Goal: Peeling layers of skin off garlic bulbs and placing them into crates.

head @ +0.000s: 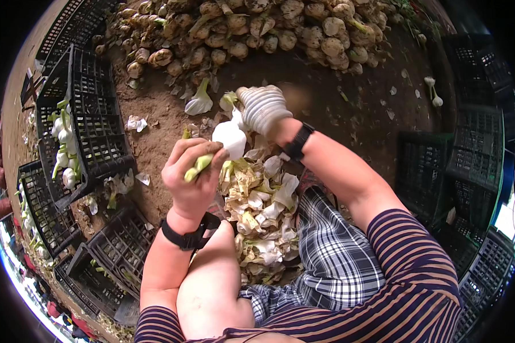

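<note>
My bare left hand [181, 182] is closed around the green stalk [198, 168] of a garlic bulb. The white, smooth bulb [230, 139] points away from me, above the fingertips. Just beyond it, my right hand [264, 107] wears a striped knit glove, its fingers curled on a strip of garlic husk [228, 101]. That strip reaches down close to the bulb; whether it is still joined to it is hard to see. Below both hands, between my legs, lies a heap of peeled garlic husks [262, 214].
A large pile of soil-stained garlic bulbs [262, 25] lies ahead on the dirt floor. Black plastic crates [96, 111] stand at left, one with cleaned garlic [65, 135]. More dark crates [425, 171] line the right. A loose husk [199, 100] rests beyond my hands.
</note>
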The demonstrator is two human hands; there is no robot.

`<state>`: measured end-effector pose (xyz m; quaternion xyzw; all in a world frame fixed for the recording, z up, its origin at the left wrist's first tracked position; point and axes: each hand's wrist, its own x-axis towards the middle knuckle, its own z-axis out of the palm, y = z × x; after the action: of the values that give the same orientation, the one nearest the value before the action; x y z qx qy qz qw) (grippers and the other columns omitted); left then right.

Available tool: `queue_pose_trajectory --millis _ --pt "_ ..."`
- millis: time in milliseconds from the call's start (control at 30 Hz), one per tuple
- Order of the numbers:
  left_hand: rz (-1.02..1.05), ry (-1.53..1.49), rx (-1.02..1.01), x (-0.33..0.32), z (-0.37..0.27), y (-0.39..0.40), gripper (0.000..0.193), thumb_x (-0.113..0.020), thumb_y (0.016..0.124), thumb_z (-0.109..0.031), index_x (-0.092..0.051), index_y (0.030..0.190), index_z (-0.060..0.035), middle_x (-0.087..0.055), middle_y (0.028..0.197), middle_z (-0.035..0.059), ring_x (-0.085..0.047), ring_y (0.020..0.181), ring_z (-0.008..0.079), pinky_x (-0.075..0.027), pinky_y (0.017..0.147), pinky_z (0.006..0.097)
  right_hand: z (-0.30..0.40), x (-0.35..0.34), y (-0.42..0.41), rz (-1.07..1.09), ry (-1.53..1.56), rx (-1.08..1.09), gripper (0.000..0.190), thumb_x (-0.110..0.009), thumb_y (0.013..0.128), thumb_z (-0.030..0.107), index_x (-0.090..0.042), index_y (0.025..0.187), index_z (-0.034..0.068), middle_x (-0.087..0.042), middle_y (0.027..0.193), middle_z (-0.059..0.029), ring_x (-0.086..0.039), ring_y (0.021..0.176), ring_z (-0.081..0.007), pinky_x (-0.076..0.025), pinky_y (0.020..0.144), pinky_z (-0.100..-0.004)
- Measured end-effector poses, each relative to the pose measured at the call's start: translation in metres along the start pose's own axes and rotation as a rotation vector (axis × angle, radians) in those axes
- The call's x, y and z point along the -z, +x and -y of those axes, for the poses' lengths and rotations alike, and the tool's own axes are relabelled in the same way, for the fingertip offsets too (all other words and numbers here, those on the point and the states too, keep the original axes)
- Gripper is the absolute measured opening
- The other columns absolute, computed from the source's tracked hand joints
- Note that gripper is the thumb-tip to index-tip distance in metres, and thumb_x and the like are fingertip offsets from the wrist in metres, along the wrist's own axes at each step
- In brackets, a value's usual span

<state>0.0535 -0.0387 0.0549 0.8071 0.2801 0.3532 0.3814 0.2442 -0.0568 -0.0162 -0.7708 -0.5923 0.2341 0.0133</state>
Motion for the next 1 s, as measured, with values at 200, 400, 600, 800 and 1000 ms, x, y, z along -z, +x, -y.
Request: queue_pose_trajectory --millis 200,400,600,800,1000 --pt "-0.141 -0.859 0.701 0.018 0.013 0.007 0.037 -0.061 0.086 -0.022 -0.053 0.113 0.0019 -0.060 0.102 0.0094 -0.059 0.087 0.0183 -0.049 0.075 0.0270 -0.019 -0.019 -0.025 -0.393 -0.027 -0.079 0.055 -0.056 0.079 0.043 -0.046 0.126 0.017 -0.043 0.133 -0.0094 -0.036 0.124 -0.0286 -0.023 0.102 -0.0492" --pt "-0.214 -1.282 0.962 0.014 0.034 -0.001 0.039 -0.057 0.087 -0.031 -0.054 0.113 -0.0026 -0.059 0.107 0.0092 -0.057 0.096 0.0205 -0.046 0.083 0.0358 0.025 0.043 -0.050 0.062 1.073 0.332 0.038 -0.060 0.085 0.037 -0.062 0.099 0.002 -0.062 0.074 -0.0074 -0.054 0.067 -0.0090 -0.046 0.061 -0.0258" --pt "-0.398 -1.073 0.933 0.029 0.059 -0.001 0.035 -0.054 0.090 -0.031 -0.055 0.111 -0.0026 -0.062 0.100 0.0086 -0.059 0.090 0.0193 -0.049 0.077 0.0330 0.017 0.072 -0.057 -0.048 1.524 0.304 0.028 -0.058 0.087 0.027 -0.061 0.096 0.001 -0.063 0.074 -0.0023 -0.055 0.061 -0.0073 -0.044 0.052 -0.0209" --pt "-0.190 -0.509 0.665 0.054 0.030 -0.002 0.023 -0.053 0.090 -0.016 -0.059 0.104 0.0018 -0.061 0.095 0.0071 -0.060 0.083 0.0144 -0.049 0.072 0.0270 0.048 -0.004 -0.054 0.002 0.588 0.582 0.030 -0.060 0.067 0.016 -0.064 0.097 0.015 -0.063 0.082 -0.0148 -0.062 0.075 -0.0331 -0.050 0.068 -0.0382" --pt "-0.612 0.142 0.618 0.287 0.046 -0.092 0.030 -0.050 0.090 -0.013 -0.051 0.114 0.0040 -0.048 0.121 0.0191 -0.050 0.109 0.0309 -0.048 0.089 0.0426 -0.096 0.027 -0.040 -0.998 0.355 -0.142 0.048 -0.068 0.073 0.023 -0.054 0.116 0.009 -0.060 0.098 -0.0132 -0.056 0.088 -0.0315 -0.046 0.081 -0.0365"
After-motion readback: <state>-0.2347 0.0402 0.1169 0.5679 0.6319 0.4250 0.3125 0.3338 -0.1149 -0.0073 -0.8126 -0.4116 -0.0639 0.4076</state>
